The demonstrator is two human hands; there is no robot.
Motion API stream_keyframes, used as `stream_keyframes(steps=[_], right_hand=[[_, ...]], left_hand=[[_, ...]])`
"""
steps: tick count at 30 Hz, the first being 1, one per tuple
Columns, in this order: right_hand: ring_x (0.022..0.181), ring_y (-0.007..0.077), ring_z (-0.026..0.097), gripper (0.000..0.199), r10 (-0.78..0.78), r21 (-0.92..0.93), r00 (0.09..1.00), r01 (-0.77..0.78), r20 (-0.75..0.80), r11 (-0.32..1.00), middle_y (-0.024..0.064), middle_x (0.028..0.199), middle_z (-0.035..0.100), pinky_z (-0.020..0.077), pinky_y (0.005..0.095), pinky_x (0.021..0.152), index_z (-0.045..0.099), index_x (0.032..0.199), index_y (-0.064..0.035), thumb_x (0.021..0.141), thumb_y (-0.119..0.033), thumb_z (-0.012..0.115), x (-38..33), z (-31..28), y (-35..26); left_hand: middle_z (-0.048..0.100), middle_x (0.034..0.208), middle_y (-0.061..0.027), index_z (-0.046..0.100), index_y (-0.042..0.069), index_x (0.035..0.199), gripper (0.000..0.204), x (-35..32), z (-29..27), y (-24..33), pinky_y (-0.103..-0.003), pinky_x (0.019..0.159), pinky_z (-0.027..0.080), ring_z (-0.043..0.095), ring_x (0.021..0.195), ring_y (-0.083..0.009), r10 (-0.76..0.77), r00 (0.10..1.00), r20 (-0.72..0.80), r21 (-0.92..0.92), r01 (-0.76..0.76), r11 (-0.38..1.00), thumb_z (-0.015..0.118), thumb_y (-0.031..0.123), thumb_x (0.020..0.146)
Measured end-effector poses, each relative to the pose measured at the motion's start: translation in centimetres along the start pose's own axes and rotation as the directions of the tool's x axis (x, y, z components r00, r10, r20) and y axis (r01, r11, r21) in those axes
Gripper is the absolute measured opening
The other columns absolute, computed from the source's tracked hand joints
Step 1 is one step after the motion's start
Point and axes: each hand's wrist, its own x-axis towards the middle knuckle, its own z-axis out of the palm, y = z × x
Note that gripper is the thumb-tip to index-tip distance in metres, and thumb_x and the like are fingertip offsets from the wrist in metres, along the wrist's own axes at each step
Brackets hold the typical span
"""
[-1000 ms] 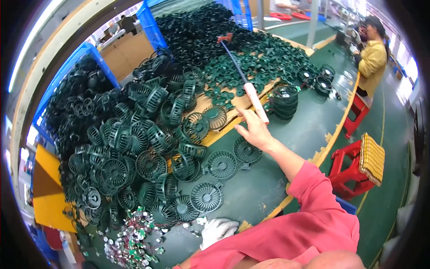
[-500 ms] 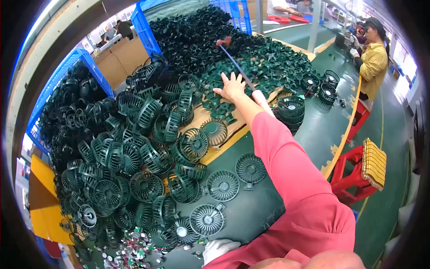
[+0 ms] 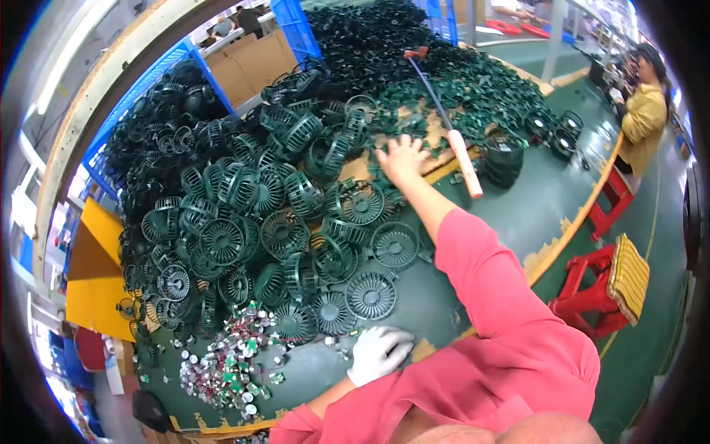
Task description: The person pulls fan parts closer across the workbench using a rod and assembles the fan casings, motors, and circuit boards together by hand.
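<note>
My bare right hand (image 3: pixel 403 159) reaches forward, fingers spread and holding nothing, at the near edge of a heap of small dark-green plastic parts (image 3: pixel 473 89). To its right lies a long tool with a pale pink handle (image 3: pixel 464 164), a dark shaft and a red head. My left hand (image 3: pixel 379 355), in a white glove, rests near the table's front edge with its fingers loosely bent; nothing shows in it. Beyond the glove lie round green slotted fan-guard housings (image 3: pixel 370 295). Left of it are small motors with wires and green boards (image 3: pixel 229 362).
A large pile of housings (image 3: pixel 237 192) fills the left side against blue crates (image 3: pixel 296 29). Stacked housings (image 3: pixel 504 159) stand right of the handle. A person in a yellow shirt (image 3: pixel 645 122) works at the far right. Red stools (image 3: pixel 584 288) stand by the table's right edge.
The view has shifted left and down. My right hand has drawn back from the small parts, and the tool's handle is now uncovered. More of my gloved left hand shows.
</note>
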Motion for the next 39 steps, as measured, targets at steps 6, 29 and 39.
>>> stream_keyframes(steps=[6, 29, 39], right_hand=[[0.117, 0.0352, 0.039, 0.048, -0.063, 0.207, 0.981, 0.024, 0.184, 0.978, 0.0105, 0.122, 0.045, 0.0512, 0.0442, 0.085, 0.066, 0.107, -0.0130, 0.086, -0.054, 0.055, -5.9, -1.5, -6.3], [0.109, 0.0315, 0.051, 0.031, -0.436, 0.325, 0.739, 0.638, -0.513, 0.698, 0.0068, 0.119, 0.054, 0.0451, 0.0422, 0.088, 0.060, 0.102, -0.0127, 0.075, -0.024, 0.072, -7.1, -3.6, 1.2], [0.112, 0.0383, 0.052, 0.061, -0.556, 0.208, 0.783, 0.615, -0.279, 0.761, 0.0146, 0.136, 0.044, 0.0464, 0.0445, 0.091, 0.041, 0.136, -0.0111, 0.079, 0.009, 0.045, -9.3, -5.6, 5.5]], left_hand=[[0.065, 0.094, -0.0116, 0.065, 0.008, 0.099, 0.022, 0.6, 0.1, -0.1, -0.037, 0.078, 0.048, 0.061, 0.087, -0.0300, 0.016, 0.997, -0.077, -0.005, -0.017, 1.000, 0.065, 0.020, 0.081], [0.060, 0.119, -0.0163, 0.061, 0.008, 0.116, 0.037, -17.8, 7.4, -5.6, -0.038, 0.095, 0.044, 0.056, 0.110, -0.0316, -0.364, 0.856, 0.368, 0.129, 0.340, 0.931, 0.050, 0.033, 0.092], [0.061, 0.114, -0.0185, 0.062, 0.010, 0.113, 0.034, -14.4, 9.5, -7.1, -0.044, 0.090, 0.045, 0.057, 0.106, -0.0382, -0.518, 0.789, 0.330, 0.266, 0.448, 0.853, 0.057, 0.032, 0.088]])
